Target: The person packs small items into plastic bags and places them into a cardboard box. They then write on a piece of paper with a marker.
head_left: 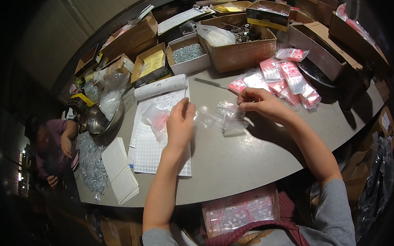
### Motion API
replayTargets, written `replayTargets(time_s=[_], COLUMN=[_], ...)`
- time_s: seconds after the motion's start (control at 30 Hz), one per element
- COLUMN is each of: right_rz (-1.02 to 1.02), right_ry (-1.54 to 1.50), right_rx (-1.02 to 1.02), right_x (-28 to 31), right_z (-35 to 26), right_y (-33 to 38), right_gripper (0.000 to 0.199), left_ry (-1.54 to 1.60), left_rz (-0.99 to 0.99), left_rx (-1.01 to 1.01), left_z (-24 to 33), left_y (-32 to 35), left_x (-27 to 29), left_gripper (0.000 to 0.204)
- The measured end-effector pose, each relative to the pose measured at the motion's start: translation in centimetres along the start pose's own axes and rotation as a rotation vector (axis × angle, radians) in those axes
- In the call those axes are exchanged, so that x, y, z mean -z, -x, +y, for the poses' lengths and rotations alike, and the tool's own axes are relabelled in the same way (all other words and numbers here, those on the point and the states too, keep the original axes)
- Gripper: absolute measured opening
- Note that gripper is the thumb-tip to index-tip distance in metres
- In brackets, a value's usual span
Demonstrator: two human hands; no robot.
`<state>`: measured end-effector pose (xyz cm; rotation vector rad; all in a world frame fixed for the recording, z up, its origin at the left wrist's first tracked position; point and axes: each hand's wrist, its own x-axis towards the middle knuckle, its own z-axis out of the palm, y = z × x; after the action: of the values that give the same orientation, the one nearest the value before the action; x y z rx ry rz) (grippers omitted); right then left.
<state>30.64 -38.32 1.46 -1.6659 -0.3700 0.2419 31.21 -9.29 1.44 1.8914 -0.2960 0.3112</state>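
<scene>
My left hand (pixel 180 124) is raised over a sheet of round stickers (pixel 154 152), its fingers close together, curled and somewhat blurred. Just left of it lies a clear plastic bag with a pink patch (pixel 156 120). Thumb and fingers of my right hand (pixel 259 102) are pinched together at the upper edge of several clear zip bags (pixel 227 117) on the table; I cannot make out what is between the fingertips. The clear bags lie between my two hands, overlapping and shiny. A thin flat metal strip (pixel 210 83) rests behind them.
Packs of pink-marked bags (pixel 289 76) are heaped at the back right. Boxes of small metal parts (pixel 188 53) line the table's far edge. A metal bowl (pixel 112 120) and a pile of small hardware bags (pixel 91 162) are at left, near another person (pixel 53 148). A box of bagged washers (pixel 241 211) stands below the table's front edge.
</scene>
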Motion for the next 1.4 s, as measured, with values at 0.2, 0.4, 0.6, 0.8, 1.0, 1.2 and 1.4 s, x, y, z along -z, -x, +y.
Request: replayTargets(time_s=[0.2, 0.4, 0.6, 0.8, 1.0, 1.2, 1.4], right_rz=[0.044, 0.061, 0.223, 0.23, 0.119, -0.054, 0.213], right_ry=[-0.118, -0.074, -0.081, -0.114, -0.242, -0.139, -0.092], right_rx=[0.054, 0.201, 0.215, 0.126, 0.147, 0.232, 0.188], right_x=[-1.7, -3.5, -2.8, 0.0, -0.4, -3.9, -3.5], right_z=[-0.1, -2.1, -2.2, -1.9, -2.6, -2.2, -2.9], right_y=[0.4, 1.6, 1.3, 0.9, 1.0, 1.7, 1.8], right_gripper=[0.016, 0.014, 0.011, 0.018, 0.018, 0.014, 0.017], left_ry=[-0.037, 0.332, 0.133, 0.031, 0.328, 0.489, 0.312], left_rz=[-0.21, -0.451, -0.336, -0.183, -0.17, -0.483, -0.27], left_rx=[-0.128, 0.293, 0.313, 0.188, 0.152, 0.368, 0.2], left_z=[2.3, 4.7, 6.5, 4.1, 4.9, 5.2, 5.2], left_y=[1.7, 4.2, 3.8, 2.3, 2.1, 3.2, 3.4], left_x=[-1.8, -3.2, -2.6, -1.3, -1.2, -1.8, -2.9], left_gripper=[0.041, 0.019, 0.033, 0.035, 0.023, 0.02, 0.029])
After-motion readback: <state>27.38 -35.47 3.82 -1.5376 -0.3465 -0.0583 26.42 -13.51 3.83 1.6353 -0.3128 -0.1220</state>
